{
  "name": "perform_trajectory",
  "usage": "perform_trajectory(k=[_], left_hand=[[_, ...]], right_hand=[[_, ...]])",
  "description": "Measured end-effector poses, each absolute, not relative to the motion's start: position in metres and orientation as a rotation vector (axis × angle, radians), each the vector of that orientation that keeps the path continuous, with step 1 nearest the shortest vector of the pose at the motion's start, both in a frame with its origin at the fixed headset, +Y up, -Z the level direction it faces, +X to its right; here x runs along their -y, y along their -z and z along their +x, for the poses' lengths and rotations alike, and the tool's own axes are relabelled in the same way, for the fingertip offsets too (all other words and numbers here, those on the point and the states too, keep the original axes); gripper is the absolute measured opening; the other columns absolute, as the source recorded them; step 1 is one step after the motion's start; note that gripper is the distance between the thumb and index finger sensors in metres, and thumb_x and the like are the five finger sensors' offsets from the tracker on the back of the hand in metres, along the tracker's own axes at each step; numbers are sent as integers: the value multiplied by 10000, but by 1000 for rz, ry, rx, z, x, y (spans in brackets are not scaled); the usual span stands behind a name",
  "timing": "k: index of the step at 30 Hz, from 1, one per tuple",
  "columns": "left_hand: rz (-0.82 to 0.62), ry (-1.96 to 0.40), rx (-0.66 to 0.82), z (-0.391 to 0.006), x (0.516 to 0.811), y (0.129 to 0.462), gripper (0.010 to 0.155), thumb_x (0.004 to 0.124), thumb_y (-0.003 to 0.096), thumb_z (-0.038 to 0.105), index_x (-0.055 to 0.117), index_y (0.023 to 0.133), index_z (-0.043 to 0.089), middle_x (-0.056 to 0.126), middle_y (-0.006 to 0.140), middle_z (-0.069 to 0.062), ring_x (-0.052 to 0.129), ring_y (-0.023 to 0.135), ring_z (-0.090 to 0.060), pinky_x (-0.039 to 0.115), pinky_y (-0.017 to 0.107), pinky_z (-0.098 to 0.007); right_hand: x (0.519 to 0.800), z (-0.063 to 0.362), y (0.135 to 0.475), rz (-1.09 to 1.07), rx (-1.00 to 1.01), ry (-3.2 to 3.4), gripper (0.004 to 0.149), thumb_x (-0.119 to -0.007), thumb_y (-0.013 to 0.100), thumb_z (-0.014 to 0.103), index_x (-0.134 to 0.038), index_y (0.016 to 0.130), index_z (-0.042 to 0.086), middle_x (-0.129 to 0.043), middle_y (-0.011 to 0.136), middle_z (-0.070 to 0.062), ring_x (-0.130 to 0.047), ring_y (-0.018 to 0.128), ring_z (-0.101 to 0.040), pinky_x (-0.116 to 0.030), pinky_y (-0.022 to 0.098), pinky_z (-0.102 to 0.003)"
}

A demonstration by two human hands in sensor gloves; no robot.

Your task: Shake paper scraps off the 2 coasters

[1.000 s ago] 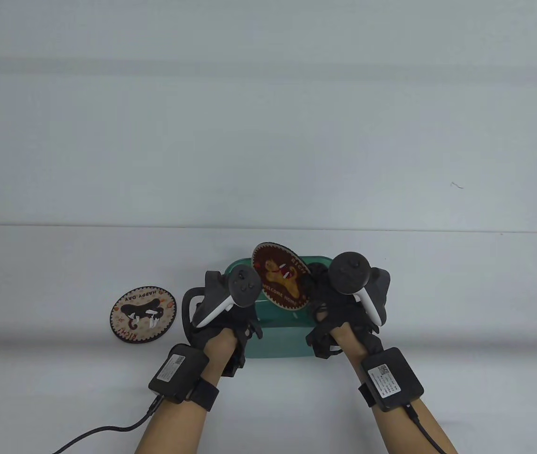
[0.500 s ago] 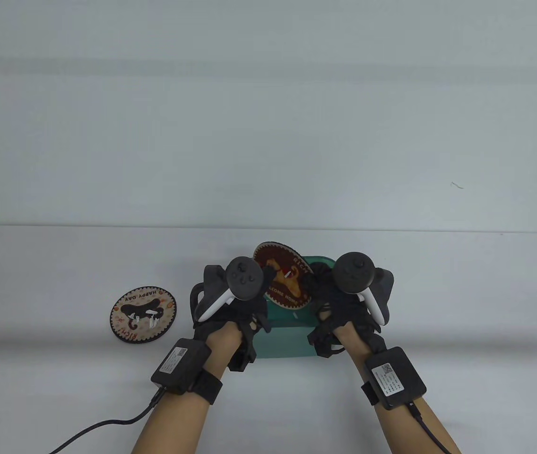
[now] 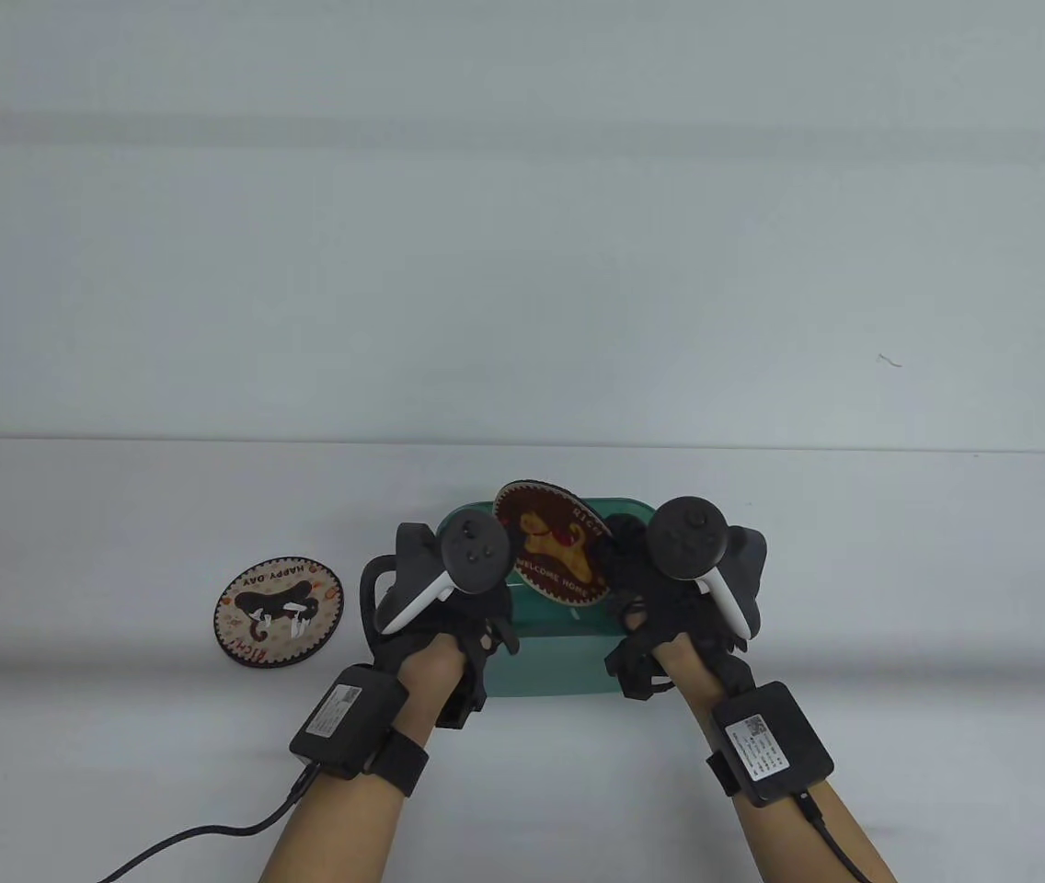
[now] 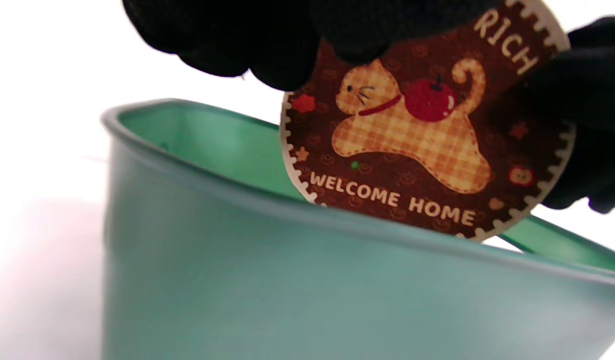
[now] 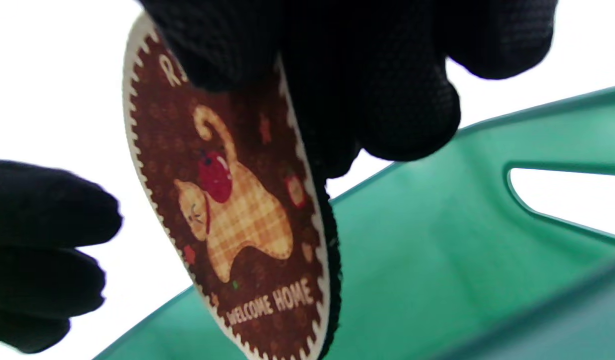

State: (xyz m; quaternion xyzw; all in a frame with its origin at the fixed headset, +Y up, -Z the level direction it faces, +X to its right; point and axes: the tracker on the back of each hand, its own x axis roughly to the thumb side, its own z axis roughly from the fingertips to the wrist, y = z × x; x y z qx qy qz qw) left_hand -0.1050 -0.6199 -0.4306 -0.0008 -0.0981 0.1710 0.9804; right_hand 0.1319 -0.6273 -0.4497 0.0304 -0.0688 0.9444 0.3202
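Observation:
A brown "WELCOME HOME" cat coaster (image 3: 550, 543) (image 4: 412, 140) (image 5: 227, 210) is tilted steeply over a green plastic bin (image 3: 541, 658) (image 4: 287, 280) (image 5: 437, 250). My right hand (image 3: 633, 570) (image 5: 362, 90) pinches its right edge. My left hand (image 3: 472, 602) (image 5: 42, 250) hovers just left of the coaster with loosely curled fingers, and a gap shows between them in the right wrist view. Only a tiny green speck shows on the brown coaster's face. A cream "HAPPY DAY" coaster (image 3: 279, 610) lies flat on the table to the left with white paper scraps (image 3: 297, 624) on it.
The bin stands near the middle of the white table (image 3: 854, 598), between my wrists and the far edge. A black cable (image 3: 191, 837) trails from my left wrist toward the bottom left.
My left hand reached right onto the brown coaster's face half a second ago and has drawn back left. The white scraps seen on that coaster earlier no longer show. The right hand keeps its hold.

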Motion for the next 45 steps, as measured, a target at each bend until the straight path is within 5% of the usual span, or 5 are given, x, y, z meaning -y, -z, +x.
perform_trajectory(k=[5,9,13,26,45], left_hand=[[95,-469,183,-148,621,406,545,714,477,364,578,992,248,641,997,-83,657,899,-390,656,623,-472],[212,-699,98,-195,654,372,527,717,479,356,621,974,203,625,997,-108,638,895,-416,649,616,-488],[126,-751,29,-216,696,348,534,711,483,366,604,979,198,599,1007,-114,616,903,-422,637,623,-493],[-41,-728,58,-210,733,341,551,702,484,389,591,986,189,578,1013,-125,597,908,-436,629,629,-507],[-112,-706,73,-208,743,353,551,699,484,400,604,982,186,584,1012,-126,594,911,-439,625,632,-510]], right_hand=[[629,168,442,-23,181,-2249,405,-741,431,326,-694,810,191,-949,645,-64,-937,499,-233,-727,443,-439],[636,215,429,-156,207,-1983,408,-737,437,322,-682,817,185,-938,652,-73,-929,502,-240,-721,443,-440],[647,254,418,-278,227,-1858,417,-731,442,330,-664,828,187,-934,654,-65,-929,502,-230,-726,441,-433],[695,326,382,-580,194,-1946,481,-698,452,290,-551,898,187,-894,701,-88,-905,542,-250,-710,463,-445],[769,365,393,-1009,-43,-2253,494,-718,444,281,-550,894,166,-893,687,-123,-890,523,-251,-709,454,-436]])
